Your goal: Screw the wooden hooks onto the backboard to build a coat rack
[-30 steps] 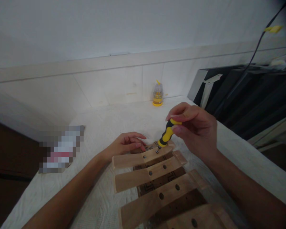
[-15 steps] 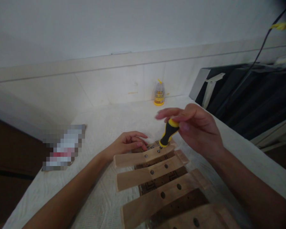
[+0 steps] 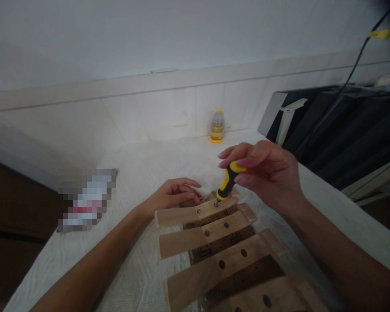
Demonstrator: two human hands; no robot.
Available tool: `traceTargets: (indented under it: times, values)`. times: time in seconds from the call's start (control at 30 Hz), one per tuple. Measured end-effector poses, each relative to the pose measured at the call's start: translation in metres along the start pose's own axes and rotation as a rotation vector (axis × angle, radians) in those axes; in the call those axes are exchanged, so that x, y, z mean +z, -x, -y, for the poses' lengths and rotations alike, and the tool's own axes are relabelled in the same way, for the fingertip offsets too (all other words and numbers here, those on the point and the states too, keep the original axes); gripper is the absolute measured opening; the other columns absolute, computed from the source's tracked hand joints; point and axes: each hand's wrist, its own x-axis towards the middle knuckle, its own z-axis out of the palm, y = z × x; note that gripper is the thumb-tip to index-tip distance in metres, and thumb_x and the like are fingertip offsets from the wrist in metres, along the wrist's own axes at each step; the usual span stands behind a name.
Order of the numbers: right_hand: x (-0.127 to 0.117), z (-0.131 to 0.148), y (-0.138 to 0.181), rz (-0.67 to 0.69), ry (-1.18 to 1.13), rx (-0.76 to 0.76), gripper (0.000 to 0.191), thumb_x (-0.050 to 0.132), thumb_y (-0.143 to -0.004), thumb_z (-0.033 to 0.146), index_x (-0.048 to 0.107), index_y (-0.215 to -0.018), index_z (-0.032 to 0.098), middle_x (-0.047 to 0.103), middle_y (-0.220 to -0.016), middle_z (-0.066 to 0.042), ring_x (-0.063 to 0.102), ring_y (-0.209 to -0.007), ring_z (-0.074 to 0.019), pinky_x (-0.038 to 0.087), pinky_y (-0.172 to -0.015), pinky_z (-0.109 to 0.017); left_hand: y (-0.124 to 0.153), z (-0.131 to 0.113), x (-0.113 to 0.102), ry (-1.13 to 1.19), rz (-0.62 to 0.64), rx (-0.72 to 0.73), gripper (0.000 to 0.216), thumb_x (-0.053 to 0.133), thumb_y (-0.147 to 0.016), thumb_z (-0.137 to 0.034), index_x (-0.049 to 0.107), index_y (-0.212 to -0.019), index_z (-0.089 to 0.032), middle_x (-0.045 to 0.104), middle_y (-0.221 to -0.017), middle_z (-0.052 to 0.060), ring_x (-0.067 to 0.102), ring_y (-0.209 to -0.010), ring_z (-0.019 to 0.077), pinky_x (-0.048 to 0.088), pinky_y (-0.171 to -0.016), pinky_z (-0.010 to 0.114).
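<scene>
My right hand (image 3: pixel 266 173) grips the top of a short black-and-yellow screwdriver (image 3: pixel 228 181) between thumb and fingers. Its tip meets a screw (image 3: pixel 216 203) in the farthest wooden slat (image 3: pixel 178 216). A second screw (image 3: pixel 199 212) sits in the same slat. My left hand (image 3: pixel 178 193) rests at the far end of the piece, fingers loosely stretched and apart, touching the dark patterned board (image 3: pixel 211 255) under the slats. Nearer slats, such as a middle wooden slat (image 3: pixel 182 246), lie across this board and have dark round holes, one with a screw inside.
A clear bottle-shaped container with a yellow base (image 3: pixel 217 128) stands by the wall. On the left of the white-covered table (image 3: pixel 139 160) lies a blurred-out packet (image 3: pixel 91 199). Dark panels (image 3: pixel 354 130) lean at the right, with a cable (image 3: pixel 357 65) hanging above.
My right hand's fingers have shifted around the screwdriver's top and the handle has turned slightly. The left hand and the slats have stayed in place.
</scene>
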Motion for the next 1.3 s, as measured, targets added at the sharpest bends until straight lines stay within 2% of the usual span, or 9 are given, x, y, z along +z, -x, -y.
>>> traceTargets:
  times: [0.1,0.27,0.43,0.6,0.73,0.8,0.93,1.13,1.3]
  values:
    - [-0.0025,-0.0007,-0.0025,-0.027,0.022,-0.063,0.017,0.077,-0.065,0.018,0.062,-0.068,0.025,0.062,-0.069,0.004,0.062,-0.074,-0.0135,0.052,-0.081,-0.035,0.0000,-0.0009,0.0005,-0.004,-0.004,0.002,0.031,0.074,-0.070,-0.026,0.064,-0.098,-0.015,0.072,-0.076,0.004,0.067,-0.072,0.0119,0.048,-0.067,0.022]
    - [-0.0045,0.0005,-0.0024,0.141,-0.049,0.045,0.006,0.065,-0.080,0.020,0.063,-0.081,0.025,0.069,-0.085,0.001,0.065,-0.094,-0.0180,0.046,-0.094,-0.043,0.0006,-0.0014,0.0010,-0.009,0.000,-0.001,0.031,0.072,-0.073,-0.025,0.063,-0.100,-0.015,0.072,-0.077,0.003,0.067,-0.072,0.0118,0.048,-0.067,0.022]
    - [-0.0027,0.0004,-0.0028,-0.005,-0.006,-0.030,0.018,0.077,-0.065,0.017,0.061,-0.069,0.026,0.062,-0.070,0.005,0.063,-0.075,-0.0141,0.051,-0.084,-0.036,0.0004,0.0008,0.0000,0.033,0.016,0.003,0.028,0.072,-0.073,-0.024,0.064,-0.098,-0.015,0.072,-0.078,0.004,0.067,-0.073,0.0116,0.049,-0.067,0.021]
    - [-0.0048,0.0011,-0.0015,0.160,-0.035,0.103,0.004,0.064,-0.081,0.028,0.062,-0.078,0.027,0.070,-0.090,0.000,0.065,-0.095,-0.0190,0.048,-0.092,-0.045,0.0002,0.0027,-0.0012,0.034,0.003,-0.001,0.027,0.071,-0.074,-0.020,0.064,-0.100,-0.015,0.073,-0.082,0.004,0.067,-0.075,0.0115,0.049,-0.070,0.022]
    - [-0.0030,-0.0014,-0.0011,0.018,-0.028,0.004,0.014,0.075,-0.070,0.025,0.061,-0.069,0.028,0.063,-0.070,0.004,0.063,-0.076,-0.0148,0.052,-0.086,-0.039,-0.0001,0.0013,-0.0008,0.031,0.015,-0.004,0.027,0.071,-0.074,-0.021,0.064,-0.099,-0.015,0.072,-0.079,0.003,0.067,-0.073,0.0111,0.048,-0.068,0.022]
    - [-0.0030,-0.0017,-0.0007,-0.021,-0.012,0.020,0.015,0.076,-0.068,0.025,0.061,-0.069,0.027,0.063,-0.074,0.003,0.063,-0.081,-0.0156,0.053,-0.084,-0.038,-0.0003,0.0007,-0.0006,0.016,0.023,0.000,0.028,0.071,-0.074,-0.023,0.063,-0.099,-0.015,0.072,-0.078,0.003,0.067,-0.073,0.0114,0.048,-0.068,0.022]
    - [-0.0048,-0.0002,-0.0001,0.143,-0.067,0.115,0.004,0.066,-0.080,0.027,0.062,-0.079,0.027,0.069,-0.088,0.000,0.065,-0.093,-0.0190,0.053,-0.084,-0.043,-0.0004,0.0019,-0.0016,0.021,0.033,0.014,0.027,0.070,-0.075,-0.022,0.063,-0.100,-0.015,0.072,-0.080,0.003,0.067,-0.075,0.0111,0.048,-0.069,0.022]
    - [-0.0059,-0.0015,-0.0030,0.051,-0.061,0.010,0.019,0.078,-0.066,0.019,0.062,-0.072,0.026,0.064,-0.072,0.005,0.064,-0.077,-0.0132,0.054,-0.082,-0.034,0.0000,0.0017,-0.0021,0.005,0.019,-0.003,0.028,0.070,-0.075,-0.024,0.063,-0.100,-0.015,0.072,-0.078,0.003,0.066,-0.072,0.0113,0.048,-0.066,0.021]
    - [-0.0088,0.0020,-0.0031,0.227,-0.086,0.104,0.006,0.066,-0.079,0.022,0.063,-0.082,0.025,0.071,-0.090,0.000,0.066,-0.095,-0.0184,0.053,-0.085,-0.040,0.0000,0.0004,-0.0010,-0.010,0.024,0.023,0.030,0.072,-0.074,-0.025,0.063,-0.100,-0.015,0.072,-0.078,0.004,0.066,-0.071,0.0115,0.048,-0.066,0.022]
